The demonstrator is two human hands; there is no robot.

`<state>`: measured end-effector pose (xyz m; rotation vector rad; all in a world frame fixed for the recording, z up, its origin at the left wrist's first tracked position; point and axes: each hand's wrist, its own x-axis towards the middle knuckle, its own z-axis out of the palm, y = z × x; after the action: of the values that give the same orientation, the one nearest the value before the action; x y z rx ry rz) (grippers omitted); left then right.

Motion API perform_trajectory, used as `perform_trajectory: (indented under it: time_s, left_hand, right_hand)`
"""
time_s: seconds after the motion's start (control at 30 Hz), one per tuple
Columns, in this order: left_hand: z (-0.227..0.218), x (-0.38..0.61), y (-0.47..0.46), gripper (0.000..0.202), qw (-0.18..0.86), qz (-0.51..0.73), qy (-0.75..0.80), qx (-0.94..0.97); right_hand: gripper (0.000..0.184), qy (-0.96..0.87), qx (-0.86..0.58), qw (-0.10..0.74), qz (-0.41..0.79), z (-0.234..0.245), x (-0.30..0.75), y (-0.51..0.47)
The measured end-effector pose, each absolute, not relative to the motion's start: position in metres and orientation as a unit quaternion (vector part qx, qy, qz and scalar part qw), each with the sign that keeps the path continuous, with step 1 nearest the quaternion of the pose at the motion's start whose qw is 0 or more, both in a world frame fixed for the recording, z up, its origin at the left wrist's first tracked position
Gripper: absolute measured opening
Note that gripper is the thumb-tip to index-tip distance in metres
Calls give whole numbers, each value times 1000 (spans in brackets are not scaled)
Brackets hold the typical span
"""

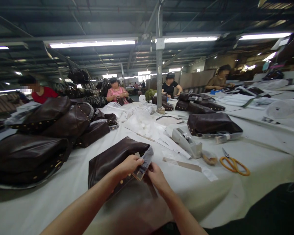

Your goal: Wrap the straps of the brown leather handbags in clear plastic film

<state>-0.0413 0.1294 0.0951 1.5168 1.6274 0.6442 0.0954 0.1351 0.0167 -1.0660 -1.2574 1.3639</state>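
Observation:
A dark brown leather bag (112, 156) with brass studs lies on the table in front of me. At its right end, my left hand (130, 164) is closed on a piece of clear plastic wrap (145, 164), thumb on top. My right hand (156, 176) is just right of that wrap, its fingers curled together at the bag's end. A brown strap (151, 188) hangs below the right fingers. Exactly what the right fingertips pinch is hidden. A small pale tag (137, 155) shows just above my left thumb.
More studded bags (56, 120) are piled at the left, and another bag (213, 124) lies at the right. Orange-handled scissors (234, 164), a tape dispenser (186, 142), a brown strip (182, 164) and crumpled white wrapping (142, 122) lie nearby. Several people sit farther back, beyond a grey post (159, 71).

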Motion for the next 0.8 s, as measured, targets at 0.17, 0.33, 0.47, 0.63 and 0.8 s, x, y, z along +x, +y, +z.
perform_trajectory:
  time_s: [0.17,0.33,0.47,0.63,0.8]
  left_hand:
    - [74,-34,122,27,322,220,661,641]
    - [49,-23,112,24,252,183,667,677]
    - [42,-19,102,23,216,178,665,693]
    - [38,-17,95,26,185,177,668,699]
    - [36,-16,93,23,166,170,669,704]
  right_hand:
    - [19,-727,-460,465,208,56,131,141]
    - [20,-855,-390,277,201,76,112,167]
    - [28,-863,-398,226,212,62,98,178]
    - [14,-862,-382,236,236,46,103,178]
    - [10,-862,-353,270,243,39,106,173]
